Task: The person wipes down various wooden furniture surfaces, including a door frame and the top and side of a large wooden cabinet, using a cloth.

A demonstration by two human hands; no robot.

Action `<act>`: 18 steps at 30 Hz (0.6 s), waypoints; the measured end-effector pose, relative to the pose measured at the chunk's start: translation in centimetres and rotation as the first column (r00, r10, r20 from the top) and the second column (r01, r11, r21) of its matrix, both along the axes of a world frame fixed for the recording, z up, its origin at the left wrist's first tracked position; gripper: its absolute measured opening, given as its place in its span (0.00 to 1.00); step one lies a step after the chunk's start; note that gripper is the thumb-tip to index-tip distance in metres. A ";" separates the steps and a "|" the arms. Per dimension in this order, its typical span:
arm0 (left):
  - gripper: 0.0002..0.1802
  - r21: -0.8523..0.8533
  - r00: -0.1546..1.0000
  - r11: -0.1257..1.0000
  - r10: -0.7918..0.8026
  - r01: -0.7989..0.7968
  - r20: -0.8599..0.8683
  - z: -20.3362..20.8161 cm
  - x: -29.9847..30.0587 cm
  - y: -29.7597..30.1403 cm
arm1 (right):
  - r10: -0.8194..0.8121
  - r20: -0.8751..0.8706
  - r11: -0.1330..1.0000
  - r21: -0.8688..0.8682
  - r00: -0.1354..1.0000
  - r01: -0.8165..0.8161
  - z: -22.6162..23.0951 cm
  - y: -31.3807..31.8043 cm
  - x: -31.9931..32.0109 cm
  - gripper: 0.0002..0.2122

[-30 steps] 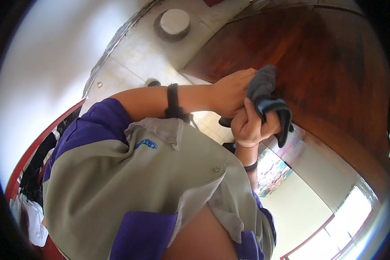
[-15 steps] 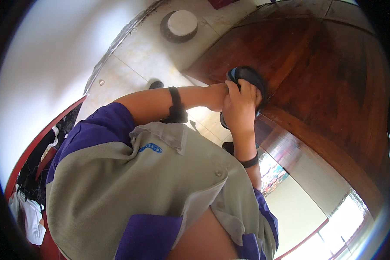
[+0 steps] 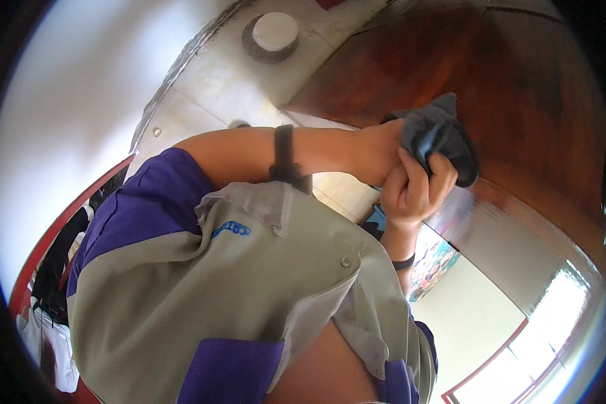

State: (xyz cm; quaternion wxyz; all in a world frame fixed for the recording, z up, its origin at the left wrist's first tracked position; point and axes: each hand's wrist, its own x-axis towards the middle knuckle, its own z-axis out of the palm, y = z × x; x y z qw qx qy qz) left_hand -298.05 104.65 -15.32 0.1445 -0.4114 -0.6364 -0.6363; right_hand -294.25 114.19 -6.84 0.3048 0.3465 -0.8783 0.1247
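Note:
A bunched, dark grey and black sock-like cloth with a light blue patch is held up in front of the dark wood. My left hand reaches across from the left and grips its near side; the cloth hides most of its fingertips. From below, my right hand has its fingers curled onto the cloth's lower edge. Black straps circle both wrists. Below the left wrist, a small light blue and dark thing shows partly, and I cannot make out what it is.
A glossy dark brown wooden surface fills the upper right. At the top, a white round block stands on pale floor tiles. Dark and white fabrics lie beside a red edge at lower left. A white wall bounds the left.
Both hands have moved right with the cloth, which has been turned and opened out, so a grey flap now sticks up. The right hand has dropped from above it to its lower edge.

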 end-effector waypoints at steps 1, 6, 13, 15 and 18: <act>0.15 -0.066 0.996 0.995 0.079 -0.081 -0.033 -1.4 0.3 0.8 | -0.012 0.033 0.999 0.049 0.999 0.011 -0.5 0.3 0.0 0.12; 0.15 -0.358 0.956 0.911 0.263 -0.203 0.129 -6.4 2.2 1.2 | 0.025 0.192 0.998 0.051 0.981 -0.036 -6.3 1.9 -0.1 0.11; 0.17 -0.496 0.896 0.867 0.249 -0.037 0.368 -9.2 3.6 -0.6 | 0.057 0.335 0.989 -0.147 0.941 -0.007 -9.7 1.3 0.3 0.11; 0.17 -0.470 0.878 0.883 0.238 -0.017 0.414 -7.9 4.0 -1.2 | 0.110 0.330 0.970 -0.243 0.938 -0.029 -9.2 1.4 0.3 0.11; 0.16 -0.393 0.837 0.919 0.233 -0.023 0.496 -5.2 4.6 -1.6 | 0.130 0.264 0.935 -0.352 0.956 -0.030 -8.0 1.8 1.5 0.11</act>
